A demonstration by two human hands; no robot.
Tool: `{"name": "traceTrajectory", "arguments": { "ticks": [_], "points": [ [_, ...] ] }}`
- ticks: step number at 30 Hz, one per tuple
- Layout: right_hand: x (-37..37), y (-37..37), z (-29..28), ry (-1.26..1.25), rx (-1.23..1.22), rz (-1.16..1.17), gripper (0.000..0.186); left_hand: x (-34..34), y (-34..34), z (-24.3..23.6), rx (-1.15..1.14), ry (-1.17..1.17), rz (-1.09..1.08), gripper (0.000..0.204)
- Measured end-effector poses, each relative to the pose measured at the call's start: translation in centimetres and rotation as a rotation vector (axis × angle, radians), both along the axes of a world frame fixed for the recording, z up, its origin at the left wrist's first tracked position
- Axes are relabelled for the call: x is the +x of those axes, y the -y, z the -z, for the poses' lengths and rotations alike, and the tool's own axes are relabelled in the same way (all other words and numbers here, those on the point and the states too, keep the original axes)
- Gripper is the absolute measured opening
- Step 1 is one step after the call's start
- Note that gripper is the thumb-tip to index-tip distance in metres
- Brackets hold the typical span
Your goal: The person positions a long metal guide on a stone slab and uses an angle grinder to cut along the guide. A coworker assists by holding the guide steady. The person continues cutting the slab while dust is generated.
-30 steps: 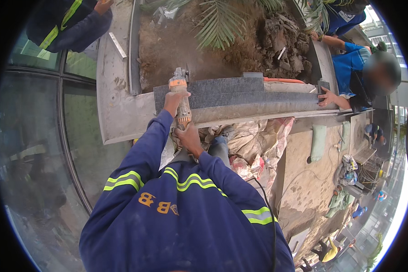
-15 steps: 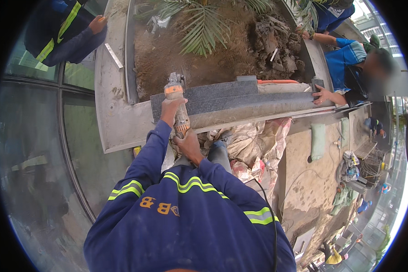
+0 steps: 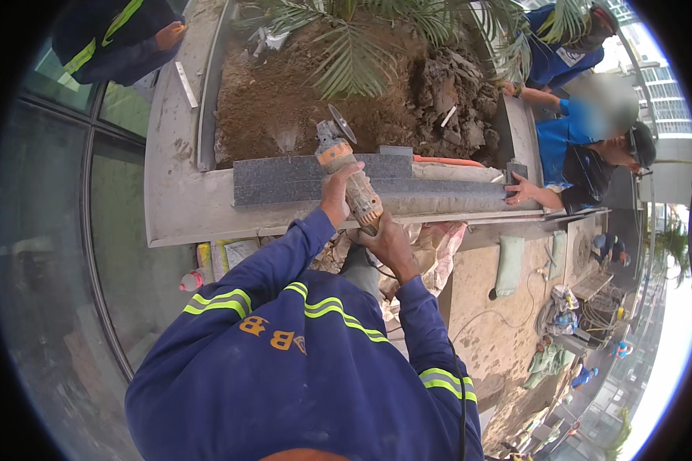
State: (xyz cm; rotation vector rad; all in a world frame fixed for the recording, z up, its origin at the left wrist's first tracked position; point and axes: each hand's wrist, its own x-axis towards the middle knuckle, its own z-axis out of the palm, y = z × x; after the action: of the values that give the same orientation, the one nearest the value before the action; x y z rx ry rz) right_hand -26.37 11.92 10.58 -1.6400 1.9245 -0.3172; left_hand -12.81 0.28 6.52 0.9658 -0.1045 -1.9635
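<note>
My left hand grips the front body of a dusty orange-banded angle grinder, and my right hand is wrapped round its rear end, where a cord hangs. The grinder's disc is tilted up over the soil, beyond a dark grey stone strip lying along the planter's near concrete edge. A co-worker's hand rests at the strip's right end by a small dark piece.
Co-workers stand at upper left and right, beside soil and palm fronds. Glass panels run along the left. Crumpled sacks, a bottle, a green bag and coiled cables lie below.
The grinder has swung rightward relative to the stone strip, its disc now angled up to the right. My right hand has moved right with it, and the co-workers at right have shifted.
</note>
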Motion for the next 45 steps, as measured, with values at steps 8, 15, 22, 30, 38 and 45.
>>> {"name": "traceTrajectory", "arguments": {
  "ticks": [8,15,22,30,38,45],
  "points": [
    [-12.1,7.7,3.3,-0.110,-0.089,-0.592,0.051,-5.1,-2.3,3.4,0.154,-0.188,-0.382,0.046],
    [-12.0,16.0,5.3,-0.058,-0.023,-0.950,0.048,-7.0,-3.0,7.0,-0.655,1.511,-0.587,0.039],
    [-11.7,17.1,8.7,-0.014,-0.020,-0.962,0.045,-8.8,0.2,8.3,0.111,0.218,-1.072,0.040],
    [-10.8,17.8,10.2,0.000,-0.101,-0.955,0.033,-8.0,1.9,9.6,0.094,0.268,-1.147,0.032],
    [-11.6,17.5,9.8,0.043,-0.084,-0.956,0.031,-8.2,1.1,10.0,0.140,0.265,-1.117,0.037],
    [-11.5,17.6,9.7,0.039,-0.007,-0.946,0.033,-8.9,1.7,8.2,0.183,0.323,-1.125,0.032]
  ]
}}
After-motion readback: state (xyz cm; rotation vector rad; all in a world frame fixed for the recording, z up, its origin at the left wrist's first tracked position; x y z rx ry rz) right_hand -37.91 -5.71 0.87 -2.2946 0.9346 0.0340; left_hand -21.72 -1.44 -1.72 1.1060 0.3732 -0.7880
